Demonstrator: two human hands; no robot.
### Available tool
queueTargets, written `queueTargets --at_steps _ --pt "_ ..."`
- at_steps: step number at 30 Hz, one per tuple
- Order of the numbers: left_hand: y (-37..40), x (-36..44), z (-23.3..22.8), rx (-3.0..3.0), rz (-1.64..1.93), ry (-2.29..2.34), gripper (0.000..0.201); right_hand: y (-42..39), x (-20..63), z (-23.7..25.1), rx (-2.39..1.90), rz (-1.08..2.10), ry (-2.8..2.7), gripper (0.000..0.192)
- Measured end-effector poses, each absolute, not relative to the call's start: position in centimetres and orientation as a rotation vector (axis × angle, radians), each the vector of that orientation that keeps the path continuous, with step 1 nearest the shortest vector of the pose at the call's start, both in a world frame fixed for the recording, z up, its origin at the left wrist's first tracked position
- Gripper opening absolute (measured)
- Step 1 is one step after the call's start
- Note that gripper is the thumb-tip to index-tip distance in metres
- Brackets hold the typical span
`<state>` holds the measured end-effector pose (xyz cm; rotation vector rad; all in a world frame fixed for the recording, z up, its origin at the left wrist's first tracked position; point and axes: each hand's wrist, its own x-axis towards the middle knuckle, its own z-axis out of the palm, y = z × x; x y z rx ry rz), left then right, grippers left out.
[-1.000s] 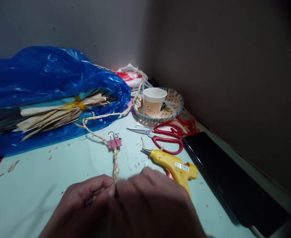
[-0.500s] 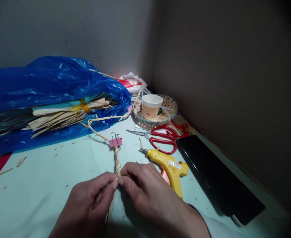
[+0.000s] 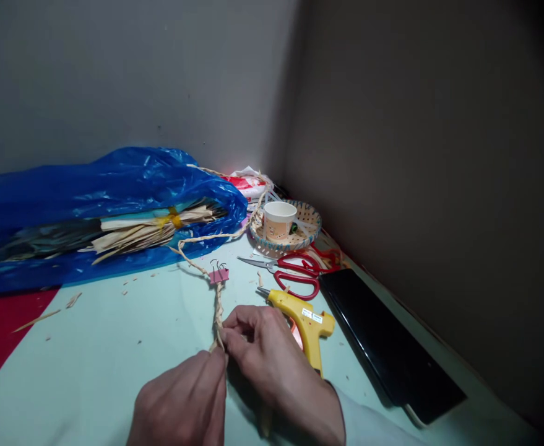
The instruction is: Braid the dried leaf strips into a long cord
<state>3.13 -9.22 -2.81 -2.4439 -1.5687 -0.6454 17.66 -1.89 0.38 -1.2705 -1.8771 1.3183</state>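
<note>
A pale braided cord of dried plant fibre (image 3: 218, 308) runs toward me from a pink binder clip (image 3: 218, 275) on the table. My right hand (image 3: 272, 359) pinches the near end of the braid between thumb and forefinger. Just below and to the left, my left hand (image 3: 183, 396) is closed on the fibre strands where they leave the braid; its fingertips are partly hidden. Beyond the clip the cord continues, bending left and then back toward the basket.
A yellow glue gun (image 3: 299, 310), red-handled scissors (image 3: 294, 279) and a black tablet-like slab (image 3: 383, 341) lie at right. A paper cup (image 3: 278, 223) stands in a woven basket (image 3: 315, 217). At left, a blue plastic bag (image 3: 67, 186) holds a tied fibre bundle (image 3: 137, 232).
My left hand has shifted lower and turned its back upward, while my right hand keeps its pinch on the braid. The camera view has tilted up and turned slightly.
</note>
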Motion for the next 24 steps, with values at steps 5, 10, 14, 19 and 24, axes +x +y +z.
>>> queueTargets --at_steps 5,10,14,19,24 --pt "-9.3 3.2 -4.1 -2.415 -0.444 -1.372 0.026 -1.2 17.5 0.3 -1.120 1.733 -1.611 0.013" --pt "-9.1 2.7 -1.4 -2.429 -0.907 -1.842 0.019 -0.9 17.5 0.0 -0.995 1.911 -1.425 0.010" --pt "-7.0 1.9 0.7 -2.168 -1.521 -2.561 0.018 -0.8 17.7 -0.1 -0.943 1.955 -1.423 0.009" --pt "-4.8 2.7 -0.1 -2.395 -2.030 -3.056 0.032 -0.8 17.6 -0.8 -0.995 1.849 -1.516 0.008" --pt "-4.9 3.4 -1.4 -2.270 -2.045 -2.999 0.035 -0.9 17.9 -0.2 -1.140 1.595 -1.809 0.006"
